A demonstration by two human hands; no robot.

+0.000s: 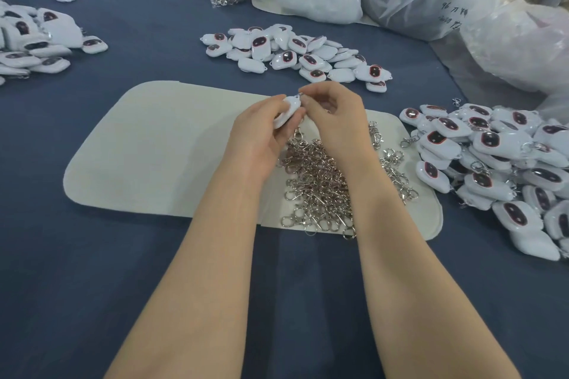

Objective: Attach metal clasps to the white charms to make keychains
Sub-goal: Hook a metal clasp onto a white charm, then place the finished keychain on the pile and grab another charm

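2 hands (261,132) (335,120) pinch 1 white charm (291,109) over clasps (317,184), mid-mat (154,148)

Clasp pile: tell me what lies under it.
The clasp pile lies on the cream mat, which lies on the blue cloth. The right forearm crosses the pile, hiding part of it and the mat there.
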